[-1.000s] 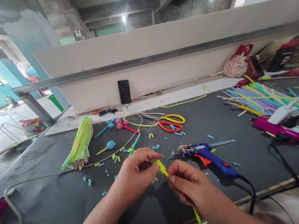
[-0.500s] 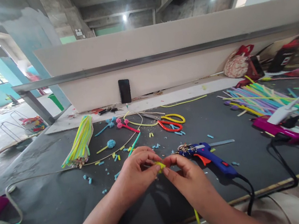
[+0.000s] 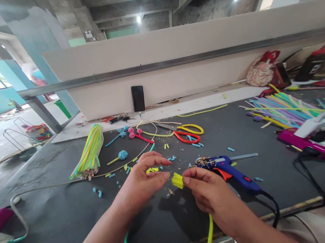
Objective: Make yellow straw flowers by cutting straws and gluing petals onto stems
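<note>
Between thumb and fingers, my right hand (image 3: 208, 190) pinches a yellow pipe cleaner (image 3: 177, 180) whose end is folded into a small bundle. A long yellow strand hangs below that hand past the table's front edge. My left hand (image 3: 146, 177) is open just to the left, thumb and fingers apart, not touching the bundle. Short yellow pipe cleaner pieces (image 3: 152, 170) show behind its fingers. To the right of my right hand lies a blue glue gun (image 3: 230, 170) with a glue stick in its back and debris around its nozzle.
Scissors (image 3: 187, 132) with red and yellow handles lie beyond my hands. A pipe cleaner bundle (image 3: 89, 153) stands left; more pipe cleaners (image 3: 293, 111) lie right, by a purple power strip (image 3: 310, 139). Blue (image 3: 122, 155) and pink (image 3: 135, 132) pompom pieces lie mid-table. A phone (image 3: 138, 98) leans behind.
My left hand has let go of the yellow bundle and opened, moving slightly left. My right hand keeps hold of it, and more of the folded bundle shows. The view has shifted slightly.
</note>
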A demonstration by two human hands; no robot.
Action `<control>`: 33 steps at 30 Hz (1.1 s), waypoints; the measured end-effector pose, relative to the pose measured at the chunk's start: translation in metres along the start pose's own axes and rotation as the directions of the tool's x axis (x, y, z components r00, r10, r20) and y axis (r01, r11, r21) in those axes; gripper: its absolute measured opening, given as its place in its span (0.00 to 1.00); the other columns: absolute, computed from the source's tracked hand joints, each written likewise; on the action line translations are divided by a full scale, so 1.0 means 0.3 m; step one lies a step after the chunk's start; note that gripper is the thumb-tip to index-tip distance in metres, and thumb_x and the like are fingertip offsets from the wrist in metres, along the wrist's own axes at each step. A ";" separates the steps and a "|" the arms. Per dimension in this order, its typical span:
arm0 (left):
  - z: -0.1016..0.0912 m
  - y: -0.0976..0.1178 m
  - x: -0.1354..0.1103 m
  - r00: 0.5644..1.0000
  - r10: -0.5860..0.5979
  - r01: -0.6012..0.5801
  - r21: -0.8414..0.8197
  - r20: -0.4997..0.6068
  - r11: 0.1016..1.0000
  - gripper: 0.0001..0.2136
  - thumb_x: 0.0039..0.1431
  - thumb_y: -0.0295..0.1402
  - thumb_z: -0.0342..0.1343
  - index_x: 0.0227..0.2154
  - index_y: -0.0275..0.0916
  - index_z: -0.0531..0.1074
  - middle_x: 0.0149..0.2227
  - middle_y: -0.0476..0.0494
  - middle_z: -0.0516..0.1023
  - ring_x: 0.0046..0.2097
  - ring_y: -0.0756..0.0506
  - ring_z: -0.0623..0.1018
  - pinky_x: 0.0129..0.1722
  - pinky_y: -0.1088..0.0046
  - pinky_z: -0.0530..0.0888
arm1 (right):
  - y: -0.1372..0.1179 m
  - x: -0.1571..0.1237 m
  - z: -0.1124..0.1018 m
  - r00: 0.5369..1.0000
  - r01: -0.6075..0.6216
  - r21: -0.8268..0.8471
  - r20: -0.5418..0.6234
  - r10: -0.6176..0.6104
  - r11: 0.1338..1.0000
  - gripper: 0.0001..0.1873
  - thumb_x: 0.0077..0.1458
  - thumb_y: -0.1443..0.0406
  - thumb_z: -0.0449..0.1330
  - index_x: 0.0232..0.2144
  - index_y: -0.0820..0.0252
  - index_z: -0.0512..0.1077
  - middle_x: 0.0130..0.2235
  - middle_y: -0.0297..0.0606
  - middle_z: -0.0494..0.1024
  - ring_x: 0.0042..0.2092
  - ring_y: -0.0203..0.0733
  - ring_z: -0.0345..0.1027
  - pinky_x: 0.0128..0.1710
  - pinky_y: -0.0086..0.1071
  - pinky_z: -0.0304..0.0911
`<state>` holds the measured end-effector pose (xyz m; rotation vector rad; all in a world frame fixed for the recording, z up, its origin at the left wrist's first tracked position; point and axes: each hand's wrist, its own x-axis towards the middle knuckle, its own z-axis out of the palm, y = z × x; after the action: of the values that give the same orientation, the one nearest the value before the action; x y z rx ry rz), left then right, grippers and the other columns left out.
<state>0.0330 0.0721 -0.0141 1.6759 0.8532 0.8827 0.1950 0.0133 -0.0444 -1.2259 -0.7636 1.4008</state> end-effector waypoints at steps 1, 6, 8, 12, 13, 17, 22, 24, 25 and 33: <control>-0.008 0.000 0.000 1.000 0.025 -0.025 0.004 -0.001 1.000 0.09 0.50 0.27 0.56 0.36 0.40 0.73 0.49 0.43 0.61 0.44 0.48 0.70 0.39 0.73 0.71 | -0.003 -0.004 -0.003 1.000 -0.013 0.042 0.017 0.012 0.999 0.10 0.46 0.60 0.63 0.27 0.58 0.67 0.13 0.18 0.50 0.15 0.24 0.36 0.12 0.21 0.36; -0.029 -0.001 -0.010 0.958 0.255 -0.274 0.160 0.129 0.948 0.12 0.50 0.26 0.58 0.39 0.43 0.72 0.50 0.43 0.61 0.55 0.45 0.63 0.54 0.68 0.62 | -0.017 -0.023 -0.016 0.992 -0.099 0.199 0.093 0.081 0.975 0.09 0.46 0.63 0.64 0.28 0.59 0.67 0.18 0.21 0.59 0.14 0.21 0.35 0.12 0.21 0.33; -0.026 0.008 -0.017 0.934 0.301 -0.342 0.244 0.193 0.907 0.14 0.49 0.27 0.59 0.41 0.43 0.72 0.51 0.43 0.59 0.57 0.44 0.60 0.56 0.68 0.58 | -0.023 -0.028 -0.018 0.988 -0.130 0.223 0.106 0.109 0.966 0.09 0.46 0.63 0.63 0.28 0.59 0.67 0.19 0.21 0.60 0.14 0.21 0.36 0.12 0.21 0.33; -0.010 0.024 -0.025 0.910 0.305 -0.388 0.319 0.280 0.865 0.14 0.50 0.29 0.59 0.41 0.41 0.72 0.52 0.41 0.59 0.57 0.43 0.60 0.57 0.68 0.58 | -0.030 -0.033 -0.015 0.982 -0.169 0.251 0.121 0.143 0.953 0.09 0.45 0.63 0.64 0.28 0.59 0.67 0.17 0.20 0.59 0.13 0.21 0.35 0.12 0.21 0.32; -0.007 0.026 -0.025 0.910 0.304 -0.389 0.324 0.283 0.863 0.13 0.50 0.29 0.59 0.41 0.41 0.72 0.52 0.41 0.59 0.57 0.43 0.60 0.57 0.68 0.58 | -0.031 -0.034 -0.014 0.981 -0.175 0.253 0.126 0.147 0.952 0.10 0.45 0.64 0.65 0.28 0.59 0.67 0.17 0.20 0.59 0.13 0.21 0.35 0.12 0.21 0.31; -0.005 0.029 -0.025 0.915 0.298 -0.378 0.319 0.273 0.869 0.12 0.51 0.30 0.58 0.41 0.41 0.71 0.50 0.40 0.61 0.55 0.44 0.62 0.56 0.68 0.60 | -0.029 -0.034 -0.010 0.977 -0.187 0.246 0.148 0.154 0.951 0.08 0.46 0.64 0.64 0.28 0.59 0.67 0.15 0.19 0.57 0.13 0.21 0.35 0.12 0.21 0.32; -0.002 0.035 -0.030 0.925 0.280 -0.356 0.325 0.257 0.876 0.08 0.51 0.27 0.57 0.35 0.39 0.72 0.49 0.41 0.62 0.53 0.46 0.64 0.54 0.71 0.60 | -0.026 -0.037 -0.008 0.974 -0.193 0.258 0.164 0.154 0.947 0.08 0.46 0.65 0.64 0.27 0.60 0.68 0.18 0.22 0.63 0.13 0.19 0.37 0.12 0.21 0.32; 0.004 0.039 -0.031 0.927 0.275 -0.351 0.336 0.254 0.874 0.07 0.50 0.25 0.56 0.33 0.39 0.72 0.48 0.42 0.63 0.52 0.46 0.65 0.53 0.72 0.61 | -0.026 -0.039 -0.007 0.972 -0.203 0.269 0.173 0.160 0.942 0.07 0.45 0.66 0.64 0.27 0.60 0.68 0.19 0.22 0.64 0.13 0.19 0.38 0.11 0.21 0.32; 0.006 0.040 -0.031 0.928 0.273 -0.350 0.340 0.254 0.873 0.07 0.50 0.24 0.55 0.33 0.38 0.72 0.48 0.42 0.63 0.51 0.47 0.66 0.53 0.73 0.61 | -0.026 -0.040 -0.006 0.971 -0.208 0.273 0.175 0.164 0.939 0.07 0.45 0.66 0.64 0.27 0.60 0.68 0.18 0.22 0.64 0.12 0.19 0.38 0.12 0.21 0.32; -0.013 0.017 -0.018 0.925 0.258 -0.320 0.208 0.279 0.924 0.10 0.52 0.30 0.57 0.40 0.40 0.71 0.49 0.41 0.63 0.53 0.45 0.65 0.54 0.69 0.62 | -0.026 -0.033 -0.015 0.964 -0.242 0.327 0.188 0.188 0.914 0.05 0.47 0.67 0.62 0.27 0.60 0.68 0.19 0.22 0.65 0.12 0.19 0.39 0.11 0.20 0.32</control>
<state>0.0276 0.0680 -0.0092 2.1250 0.5687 0.7626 0.2006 0.0048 -0.0359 -0.9526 -0.4626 1.7441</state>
